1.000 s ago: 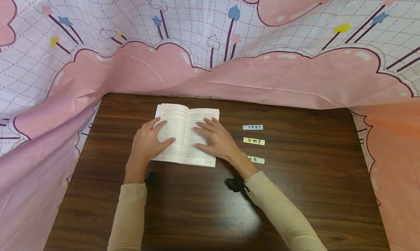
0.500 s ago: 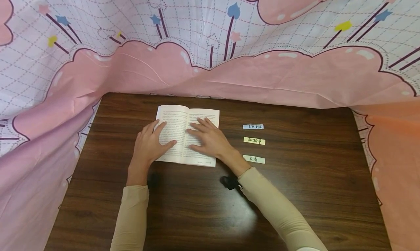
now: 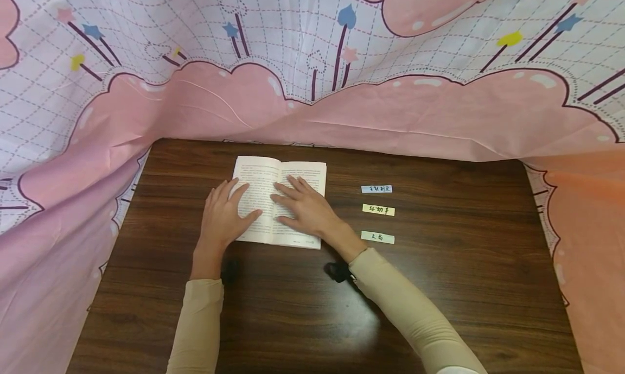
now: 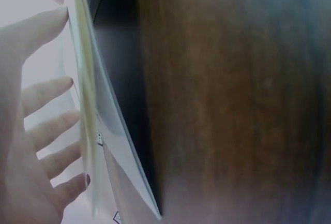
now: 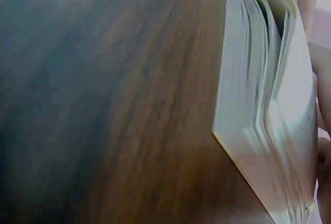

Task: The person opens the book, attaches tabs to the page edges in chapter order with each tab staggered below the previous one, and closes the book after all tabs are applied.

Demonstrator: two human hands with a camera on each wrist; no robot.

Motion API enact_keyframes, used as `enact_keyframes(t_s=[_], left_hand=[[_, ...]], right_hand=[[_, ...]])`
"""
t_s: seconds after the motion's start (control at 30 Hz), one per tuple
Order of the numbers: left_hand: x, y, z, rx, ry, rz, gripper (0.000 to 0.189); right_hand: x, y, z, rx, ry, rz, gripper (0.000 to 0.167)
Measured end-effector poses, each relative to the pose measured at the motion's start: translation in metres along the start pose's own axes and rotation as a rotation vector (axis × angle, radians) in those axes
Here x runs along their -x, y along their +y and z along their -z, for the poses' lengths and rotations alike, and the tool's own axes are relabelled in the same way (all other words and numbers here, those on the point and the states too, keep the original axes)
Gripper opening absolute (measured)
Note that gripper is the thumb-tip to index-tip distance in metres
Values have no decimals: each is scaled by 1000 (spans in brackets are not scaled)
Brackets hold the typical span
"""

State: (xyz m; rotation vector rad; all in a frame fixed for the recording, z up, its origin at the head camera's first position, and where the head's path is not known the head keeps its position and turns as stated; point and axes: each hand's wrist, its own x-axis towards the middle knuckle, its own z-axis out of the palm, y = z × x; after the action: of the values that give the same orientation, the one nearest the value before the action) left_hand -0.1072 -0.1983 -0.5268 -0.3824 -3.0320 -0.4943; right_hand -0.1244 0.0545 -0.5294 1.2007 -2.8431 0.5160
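Note:
An open book (image 3: 259,189) with printed text lies on the table, its pages spread on both sides of the spine. My left hand (image 3: 219,214) rests along the left page's outer edge, fingers spread and thumb reaching over the text. Across the right page lies my right hand (image 3: 310,208), fingers extended, with the fingertips close to the spine. In the left wrist view, the left fingers (image 4: 51,131) stand apart beside the page edges (image 4: 88,74). The right wrist view shows the lower edge of the page block (image 5: 248,74), one part bulging upward near the spine.
To the book's right, three paper strips with handwriting form a column: blue (image 3: 376,189), yellow (image 3: 378,210) and green (image 3: 378,237). A patterned pink and white curtain (image 3: 312,124) surrounds the dark wooden table (image 3: 454,254). A black wrist camera (image 3: 338,271) sits under the right wrist.
My right hand has slid leftward over the right page toward the spine, uncovering the whole green strip. The left hand has shifted slightly to the right.

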Motion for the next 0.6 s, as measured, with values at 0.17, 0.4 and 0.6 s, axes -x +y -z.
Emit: enact_keyframes(t_s=[0.17,0.4,0.6], left_hand=[[0,2,-2,34,7,-29,73],[4,7,-5,89,-28,-35,71],[7,10,-8,97,-27,-35,71]], right_hand=[[-1,0,-6,46,-34,-6,57],[-1,-1,-11,106,-77,-17,59],[-1,-2,-11,131,-72,0,58]])
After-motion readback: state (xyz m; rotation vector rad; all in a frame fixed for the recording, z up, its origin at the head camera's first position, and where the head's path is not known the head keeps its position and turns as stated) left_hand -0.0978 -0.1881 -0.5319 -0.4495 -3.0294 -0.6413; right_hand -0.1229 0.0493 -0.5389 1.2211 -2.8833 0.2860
